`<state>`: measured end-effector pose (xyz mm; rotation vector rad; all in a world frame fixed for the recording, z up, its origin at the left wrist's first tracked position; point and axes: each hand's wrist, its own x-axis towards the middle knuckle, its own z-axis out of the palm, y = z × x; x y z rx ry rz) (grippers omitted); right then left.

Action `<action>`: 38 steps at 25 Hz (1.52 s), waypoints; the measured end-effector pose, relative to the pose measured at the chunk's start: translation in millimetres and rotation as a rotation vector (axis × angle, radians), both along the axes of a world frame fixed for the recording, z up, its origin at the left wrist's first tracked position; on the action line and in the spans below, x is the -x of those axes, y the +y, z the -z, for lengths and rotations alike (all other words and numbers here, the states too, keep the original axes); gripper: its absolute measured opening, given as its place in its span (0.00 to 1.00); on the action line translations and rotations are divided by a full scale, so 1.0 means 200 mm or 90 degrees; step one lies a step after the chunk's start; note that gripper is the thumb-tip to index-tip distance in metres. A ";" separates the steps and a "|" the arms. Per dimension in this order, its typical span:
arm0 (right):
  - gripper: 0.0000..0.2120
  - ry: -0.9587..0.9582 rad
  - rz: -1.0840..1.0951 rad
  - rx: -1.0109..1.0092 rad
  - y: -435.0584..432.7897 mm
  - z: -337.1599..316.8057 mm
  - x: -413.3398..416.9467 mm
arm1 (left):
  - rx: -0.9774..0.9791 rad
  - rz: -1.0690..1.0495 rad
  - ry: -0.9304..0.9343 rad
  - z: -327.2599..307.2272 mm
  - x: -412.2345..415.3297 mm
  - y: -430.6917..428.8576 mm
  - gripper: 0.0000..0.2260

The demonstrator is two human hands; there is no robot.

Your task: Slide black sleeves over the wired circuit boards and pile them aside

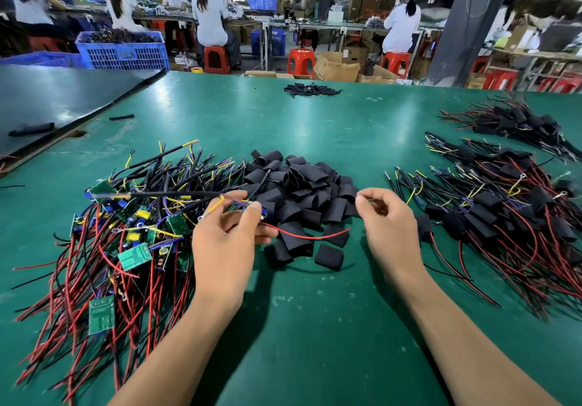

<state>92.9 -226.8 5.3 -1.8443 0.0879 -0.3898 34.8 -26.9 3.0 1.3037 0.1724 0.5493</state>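
My left hand (231,235) grips a wired circuit board (256,208) between thumb and fingers; its red wire (310,236) trails right over the sleeves and its dark wires run left. My right hand (389,226) hovers beside the sleeve pile with fingers curled, and a thin green wire tip shows at its fingertips. A heap of flat black sleeves (302,191) lies between and beyond both hands. To the left lies a tangle of bare green boards with red and black wires (126,241). To the right is a pile of sleeved boards (504,216).
A second pile of sleeved boards (516,122) lies at the far right, and a small heap of black tubing (311,89) at the far edge of the green table (315,327). A black sheet (56,97) covers the left corner. Seated workers, blue crates, and red stools fill the background.
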 end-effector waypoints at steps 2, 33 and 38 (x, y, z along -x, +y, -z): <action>0.03 0.020 -0.033 0.074 -0.01 0.00 0.01 | 0.003 -0.008 0.004 0.01 -0.01 0.01 0.05; 0.09 0.159 -0.203 -0.375 -0.02 -0.10 0.01 | 0.080 -0.041 0.011 0.01 -0.02 0.02 0.03; 0.07 0.149 -0.196 -0.471 0.04 -0.07 0.02 | 0.081 -0.038 0.008 0.00 -0.01 0.02 0.03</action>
